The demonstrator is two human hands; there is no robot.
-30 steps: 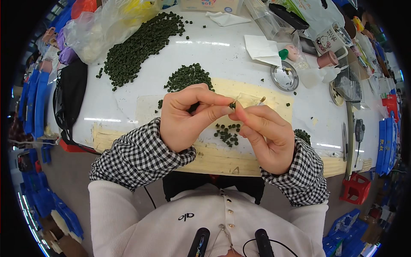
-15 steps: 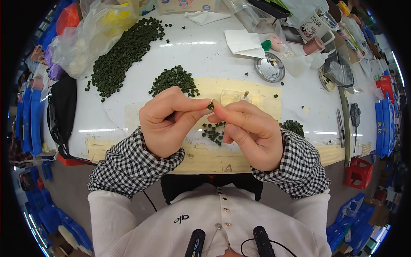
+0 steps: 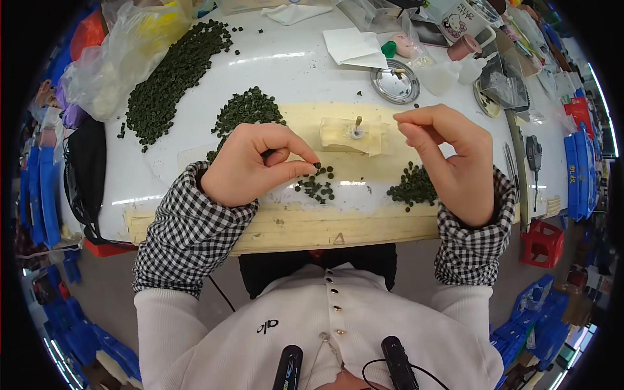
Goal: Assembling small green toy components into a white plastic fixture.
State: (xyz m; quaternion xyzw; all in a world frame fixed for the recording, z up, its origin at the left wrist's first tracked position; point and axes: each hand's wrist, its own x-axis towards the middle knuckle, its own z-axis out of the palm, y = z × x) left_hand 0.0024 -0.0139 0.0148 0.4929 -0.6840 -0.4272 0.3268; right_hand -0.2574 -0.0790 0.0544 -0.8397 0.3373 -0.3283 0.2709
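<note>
White table (image 3: 273,75), heaps of dark green pieces (image 3: 174,81), white paper (image 3: 351,48), round silvery dish (image 3: 389,90)

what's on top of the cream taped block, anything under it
A stick stands in a small whitish holder on the block. What lies inside or beneath it is hidden.

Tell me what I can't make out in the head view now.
Head view:
Dark green piece: too small to read its shape, partly covered by the left hand.
Right hand: anything pinched there is too small to tell.
Pale package: cut off by the top edge.
Plastic bag: crinkled film obscures its contents.
</note>
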